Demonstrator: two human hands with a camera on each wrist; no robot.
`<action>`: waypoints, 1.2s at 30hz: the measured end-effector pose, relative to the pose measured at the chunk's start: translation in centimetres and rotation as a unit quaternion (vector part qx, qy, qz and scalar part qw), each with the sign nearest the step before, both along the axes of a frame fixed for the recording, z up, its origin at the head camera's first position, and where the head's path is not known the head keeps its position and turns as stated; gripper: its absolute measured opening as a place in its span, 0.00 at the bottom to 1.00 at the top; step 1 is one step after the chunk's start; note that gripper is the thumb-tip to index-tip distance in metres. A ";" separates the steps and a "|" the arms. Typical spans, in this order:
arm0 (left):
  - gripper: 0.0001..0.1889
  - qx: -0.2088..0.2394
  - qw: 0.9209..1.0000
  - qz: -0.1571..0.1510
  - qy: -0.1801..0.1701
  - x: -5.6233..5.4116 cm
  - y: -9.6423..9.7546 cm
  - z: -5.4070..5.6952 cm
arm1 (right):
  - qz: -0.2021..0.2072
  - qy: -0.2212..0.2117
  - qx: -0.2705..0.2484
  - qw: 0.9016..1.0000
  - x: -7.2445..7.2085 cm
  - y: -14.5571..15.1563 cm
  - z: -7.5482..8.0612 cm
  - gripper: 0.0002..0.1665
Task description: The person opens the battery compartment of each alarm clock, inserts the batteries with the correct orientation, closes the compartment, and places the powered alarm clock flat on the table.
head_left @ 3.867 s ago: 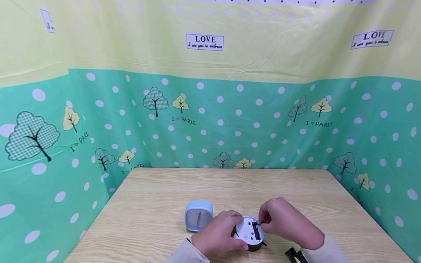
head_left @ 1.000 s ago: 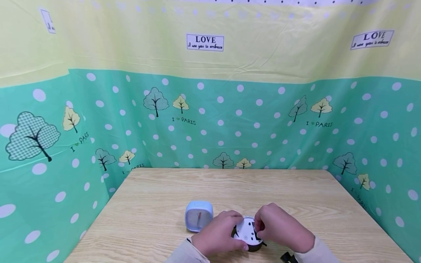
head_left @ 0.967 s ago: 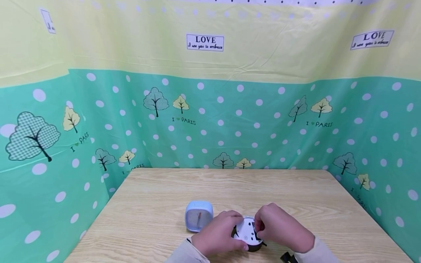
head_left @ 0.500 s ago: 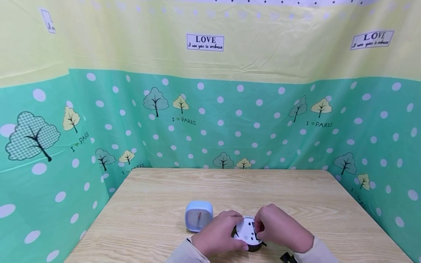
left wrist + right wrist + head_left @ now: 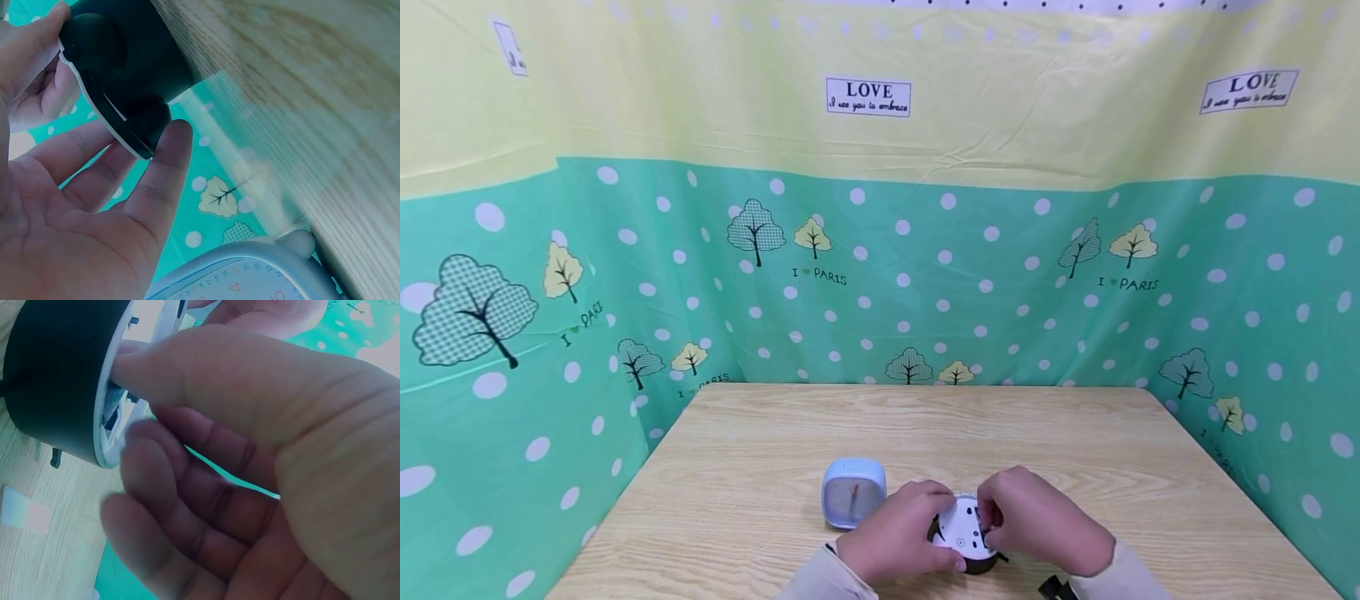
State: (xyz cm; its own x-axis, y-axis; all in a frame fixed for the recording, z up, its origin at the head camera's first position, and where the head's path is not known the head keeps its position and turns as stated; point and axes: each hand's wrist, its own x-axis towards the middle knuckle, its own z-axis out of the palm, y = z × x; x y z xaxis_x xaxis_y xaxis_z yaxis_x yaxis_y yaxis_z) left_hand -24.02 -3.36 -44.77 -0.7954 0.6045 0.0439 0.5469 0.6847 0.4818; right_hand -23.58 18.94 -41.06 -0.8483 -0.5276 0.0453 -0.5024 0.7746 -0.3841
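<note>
A round black alarm clock (image 5: 958,529) lies with its white back up on the table, its battery slot partly covered by my right hand. My left hand (image 5: 898,529) grips it from the left, thumb at the near rim and fingers at the far rim. In the left wrist view, fingertips touch the edge of the clock's black body (image 5: 134,50). My right hand (image 5: 1037,517) reaches over the slot with curled fingers. The right wrist view has the thumb (image 5: 134,369) down in the slot on a small grey-blue battery (image 5: 112,400), mostly hidden.
A light-blue square clock (image 5: 853,492) stands just left of my left hand. A black device (image 5: 1056,587) sits by the right sleeve. On the wooden table (image 5: 760,467), a pale piece (image 5: 25,509) shows in the right wrist view. Patterned curtains (image 5: 880,250) hang behind and at both sides.
Since the oldest frame, my right hand has moved left and lower over the battery slot, covering more of it. In the last second it has barely shifted. The left hand and both clocks stay put.
</note>
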 end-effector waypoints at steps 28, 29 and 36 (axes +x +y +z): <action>0.36 -0.004 1.000 -0.013 0.017 0.0 0.0 0.1 | -0.034 -0.081 -0.021 0.996 -0.7 0.4 -0.5 0.23; 0.36 -0.005 1.000 -0.013 0.018 0.0 0.0 0.1 | -0.033 -0.083 -0.024 0.996 -0.8 0.4 -0.5 0.23; 0.37 -0.006 1.000 -0.010 0.017 0.0 0.1 0.0 | -0.019 -0.125 -0.063 0.990 -1.3 1.0 -1.0 0.25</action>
State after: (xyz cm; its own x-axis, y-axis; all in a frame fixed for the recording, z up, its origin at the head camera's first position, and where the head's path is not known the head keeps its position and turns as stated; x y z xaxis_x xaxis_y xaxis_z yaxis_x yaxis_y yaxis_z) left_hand -24.04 -3.31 -44.72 -0.7813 0.6209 0.0635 0.5766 0.6790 0.4543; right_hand -24.83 19.95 -42.03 -0.8598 -0.4995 -0.1057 -0.3510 0.7286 -0.5882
